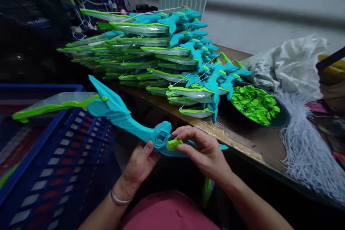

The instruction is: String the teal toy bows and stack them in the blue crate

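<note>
I hold a turquoise toy bow (pixel 118 115) with a lime green and clear limb stretching to the left. My left hand (pixel 140 163) grips its handle from below, thumb up against the turquoise middle. My right hand (pixel 202 149) pinches a small lime green piece (pixel 174 144) against the handle's side. Both hands are in front of the table's near edge, above my lap.
A tall pile of finished bows (pixel 161 50) lies on the wooden table (pixel 242 140). A dark bowl of green pieces (pixel 256 104) sits right of it, beside a bundle of white strings (pixel 309 154) and a white bag (pixel 291 64). A blue crate (pixel 54 158) stands at my left.
</note>
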`<action>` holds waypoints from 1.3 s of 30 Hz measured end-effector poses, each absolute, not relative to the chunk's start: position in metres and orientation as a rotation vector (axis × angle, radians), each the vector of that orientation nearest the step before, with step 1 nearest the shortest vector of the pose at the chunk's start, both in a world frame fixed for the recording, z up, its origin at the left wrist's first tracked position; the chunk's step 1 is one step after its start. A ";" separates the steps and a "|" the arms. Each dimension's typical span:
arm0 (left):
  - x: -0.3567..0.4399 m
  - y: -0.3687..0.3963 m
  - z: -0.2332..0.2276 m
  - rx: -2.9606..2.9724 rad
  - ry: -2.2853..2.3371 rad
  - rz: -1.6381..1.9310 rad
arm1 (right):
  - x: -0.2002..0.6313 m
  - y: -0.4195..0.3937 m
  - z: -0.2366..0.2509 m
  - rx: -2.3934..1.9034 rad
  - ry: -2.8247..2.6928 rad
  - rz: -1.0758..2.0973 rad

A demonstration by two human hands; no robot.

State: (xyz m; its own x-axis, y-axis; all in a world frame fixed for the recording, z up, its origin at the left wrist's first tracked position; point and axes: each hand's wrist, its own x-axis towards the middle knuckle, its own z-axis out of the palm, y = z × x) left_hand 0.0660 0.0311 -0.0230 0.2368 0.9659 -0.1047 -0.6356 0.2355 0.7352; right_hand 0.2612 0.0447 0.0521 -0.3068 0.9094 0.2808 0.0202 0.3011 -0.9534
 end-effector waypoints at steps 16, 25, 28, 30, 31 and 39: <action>0.065 0.033 -0.046 0.714 0.526 1.073 | 0.255 0.058 0.032 -0.920 -1.952 0.715; 0.061 0.034 -0.056 0.946 0.612 1.087 | 0.260 0.062 0.039 -0.888 -2.107 0.565; 0.063 0.033 -0.056 0.982 0.681 1.094 | 0.257 0.059 0.040 -0.905 -2.131 0.525; 0.066 0.030 -0.054 0.993 0.721 1.113 | 0.255 0.055 0.042 -0.924 -2.140 0.518; 0.068 0.029 -0.053 1.008 0.741 1.123 | 0.254 0.053 0.042 -0.935 -2.143 0.522; 0.073 0.020 -0.045 1.085 0.858 1.104 | 0.259 0.047 0.049 -1.155 -2.033 0.882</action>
